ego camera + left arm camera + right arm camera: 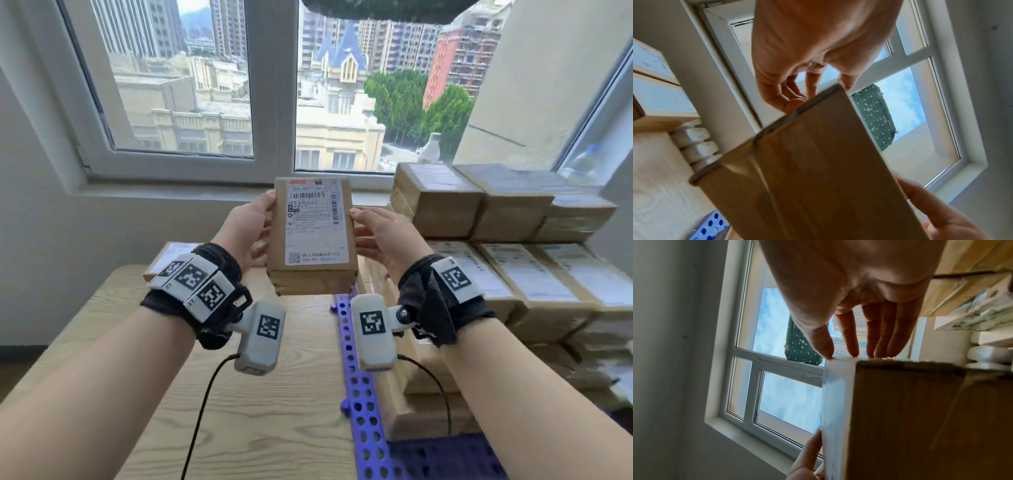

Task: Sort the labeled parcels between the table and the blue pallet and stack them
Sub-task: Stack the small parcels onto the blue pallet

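A brown cardboard parcel with a white shipping label facing me hangs in the air above the gap between the wooden table and the blue pallet. My left hand grips its left edge, thumb on the label face and fingers curled behind. My right hand presses the right side with nearly straight fingers. In the left wrist view the curled left hand pinches the parcel. From the right wrist, the right hand has its fingertips touching the end of the parcel.
Stacks of labeled brown parcels fill the pallet on the right, up to the window sill. One more parcel lies at the table's far left. A window and a white radiator stand behind.
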### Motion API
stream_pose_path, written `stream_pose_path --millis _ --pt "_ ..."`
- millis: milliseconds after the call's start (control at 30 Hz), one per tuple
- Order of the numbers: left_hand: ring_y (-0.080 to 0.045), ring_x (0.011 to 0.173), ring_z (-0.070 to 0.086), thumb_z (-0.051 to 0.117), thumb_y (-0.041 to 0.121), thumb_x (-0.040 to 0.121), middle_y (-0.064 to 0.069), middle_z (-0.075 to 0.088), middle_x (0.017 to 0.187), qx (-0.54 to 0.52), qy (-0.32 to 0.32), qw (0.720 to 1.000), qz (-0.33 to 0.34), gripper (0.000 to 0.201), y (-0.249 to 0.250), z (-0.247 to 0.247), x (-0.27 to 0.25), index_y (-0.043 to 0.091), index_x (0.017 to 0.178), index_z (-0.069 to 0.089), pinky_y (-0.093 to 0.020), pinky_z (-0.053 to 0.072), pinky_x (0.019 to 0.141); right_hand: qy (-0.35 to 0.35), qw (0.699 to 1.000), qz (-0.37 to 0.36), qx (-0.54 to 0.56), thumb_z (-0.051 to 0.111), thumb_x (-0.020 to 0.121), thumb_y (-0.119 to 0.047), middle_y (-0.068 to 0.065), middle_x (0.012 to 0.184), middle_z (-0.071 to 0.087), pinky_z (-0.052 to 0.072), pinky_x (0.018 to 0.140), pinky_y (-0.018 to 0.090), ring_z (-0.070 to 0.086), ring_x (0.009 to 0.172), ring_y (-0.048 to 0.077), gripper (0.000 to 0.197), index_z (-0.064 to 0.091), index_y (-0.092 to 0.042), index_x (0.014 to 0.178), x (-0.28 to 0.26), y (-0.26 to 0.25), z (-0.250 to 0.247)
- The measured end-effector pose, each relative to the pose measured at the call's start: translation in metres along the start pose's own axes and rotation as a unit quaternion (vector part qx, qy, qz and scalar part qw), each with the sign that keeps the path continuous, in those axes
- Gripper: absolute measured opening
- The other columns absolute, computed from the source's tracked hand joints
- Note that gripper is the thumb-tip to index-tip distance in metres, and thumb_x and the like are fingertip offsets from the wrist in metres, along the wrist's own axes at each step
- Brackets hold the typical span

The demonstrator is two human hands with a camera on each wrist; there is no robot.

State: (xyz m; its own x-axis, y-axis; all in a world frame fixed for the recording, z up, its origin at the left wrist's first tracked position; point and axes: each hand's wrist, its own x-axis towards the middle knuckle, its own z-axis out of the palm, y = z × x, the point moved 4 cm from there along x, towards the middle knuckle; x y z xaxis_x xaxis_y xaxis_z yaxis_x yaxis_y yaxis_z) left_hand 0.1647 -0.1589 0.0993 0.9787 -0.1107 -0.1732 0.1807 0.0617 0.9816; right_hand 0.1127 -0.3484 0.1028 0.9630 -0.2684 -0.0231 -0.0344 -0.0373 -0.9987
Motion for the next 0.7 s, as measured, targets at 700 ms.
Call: stream_pose_path --millis 700 --pt "-0.013 0.077 0.057 0.047 0.037 0.098 0.001 0.062 0.084 -0.018 -0.037 0.999 0.034 0.025 0.022 0.202 -0.066 0.017 0.095 0.061 -0.024 0.048 0.065 0.061 0.998 0.01 0.03 0.06 0.089 -0.028 0.006 0.087 0.066 0.047 0.055 0.021 0.063 0.067 0.015 0.021 0.063 -0.009 0.099 -0.033 -0.039 -0.204"
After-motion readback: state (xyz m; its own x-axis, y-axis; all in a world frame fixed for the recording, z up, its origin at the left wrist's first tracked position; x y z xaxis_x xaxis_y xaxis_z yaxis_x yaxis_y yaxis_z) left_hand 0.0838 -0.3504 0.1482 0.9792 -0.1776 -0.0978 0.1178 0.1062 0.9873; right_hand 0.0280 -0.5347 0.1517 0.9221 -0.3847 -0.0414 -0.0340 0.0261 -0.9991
